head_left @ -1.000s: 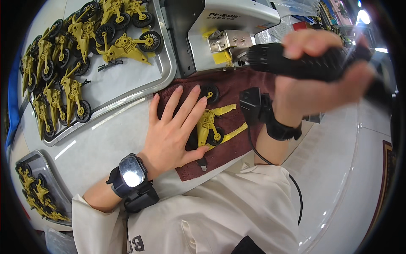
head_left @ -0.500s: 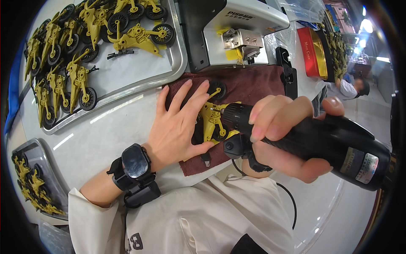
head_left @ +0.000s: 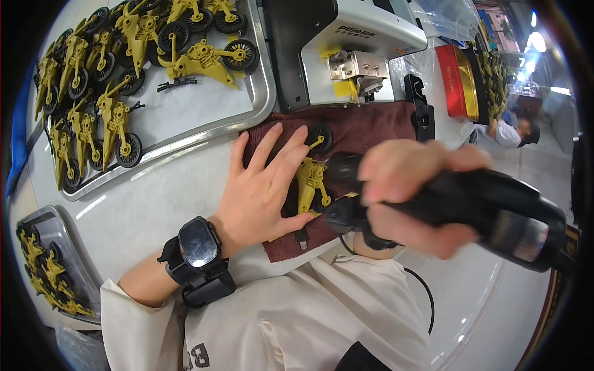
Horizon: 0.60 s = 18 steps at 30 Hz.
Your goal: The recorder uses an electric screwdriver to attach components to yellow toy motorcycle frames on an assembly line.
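A yellow toy motorcycle (head_left: 311,180) with black wheels lies on a dark red cloth (head_left: 365,130) in front of me. My left hand (head_left: 263,188) lies flat with fingers spread, pressing the toy down on the cloth; a black smartwatch is on that wrist. My right hand (head_left: 411,201) grips a black electric screwdriver (head_left: 476,207), held nearly level, its tip against the toy near the left fingertips.
A metal tray (head_left: 263,93) at the upper left holds several yellow toy motorcycles (head_left: 201,59). A second tray (head_left: 59,229) with small yellow parts sits at the lower left. A white and black machine (head_left: 346,43) stands behind the cloth. A red box (head_left: 455,80) and another person (head_left: 510,133) are at the right.
My right hand has brought the screwdriver down from above the machine to the toy on the cloth. The left hand has stayed flat on the toy.
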{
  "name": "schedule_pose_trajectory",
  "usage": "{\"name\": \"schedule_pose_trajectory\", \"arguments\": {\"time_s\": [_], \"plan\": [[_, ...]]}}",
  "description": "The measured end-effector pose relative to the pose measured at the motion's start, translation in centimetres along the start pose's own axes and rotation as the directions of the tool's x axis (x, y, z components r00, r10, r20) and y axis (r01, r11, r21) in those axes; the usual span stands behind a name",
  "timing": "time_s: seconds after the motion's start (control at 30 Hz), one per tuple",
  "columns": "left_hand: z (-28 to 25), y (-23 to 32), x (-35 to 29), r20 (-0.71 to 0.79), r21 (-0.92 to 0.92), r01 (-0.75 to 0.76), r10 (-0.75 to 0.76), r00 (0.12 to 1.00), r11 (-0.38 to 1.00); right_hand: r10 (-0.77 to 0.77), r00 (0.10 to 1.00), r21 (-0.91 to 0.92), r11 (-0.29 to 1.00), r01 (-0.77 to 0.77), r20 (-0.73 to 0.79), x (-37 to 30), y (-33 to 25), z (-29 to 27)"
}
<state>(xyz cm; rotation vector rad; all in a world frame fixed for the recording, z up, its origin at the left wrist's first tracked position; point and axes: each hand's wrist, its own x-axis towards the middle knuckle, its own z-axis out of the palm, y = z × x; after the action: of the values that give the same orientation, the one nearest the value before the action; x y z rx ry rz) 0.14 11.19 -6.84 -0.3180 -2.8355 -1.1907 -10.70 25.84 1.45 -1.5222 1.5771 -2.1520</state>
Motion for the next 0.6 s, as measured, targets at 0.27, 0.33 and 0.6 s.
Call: {"name": "schedule_pose_trajectory", "arguments": {"time_s": [0.27,0.33,0.6], "plan": [[0.3,-0.2,-0.1,-0.003,0.021,-0.03,0.03,1.0,0.999,-0.121,0.826,-0.417,0.897,-0.146,-0.551,6.6,0.6,-1.0],[0.1,-0.2,-0.1,-0.002,0.032,-0.036,0.036,0.999,0.999,0.007,0.85,-0.388,0.888,-0.248,-0.526,6.7,0.5,-0.5],[0.0,0.1,0.1,0.014,0.089,-0.049,0.048,0.999,0.995,0.044,0.975,-0.155,0.985,-0.079,-0.22,1.5,-1.5,-0.7]]}}
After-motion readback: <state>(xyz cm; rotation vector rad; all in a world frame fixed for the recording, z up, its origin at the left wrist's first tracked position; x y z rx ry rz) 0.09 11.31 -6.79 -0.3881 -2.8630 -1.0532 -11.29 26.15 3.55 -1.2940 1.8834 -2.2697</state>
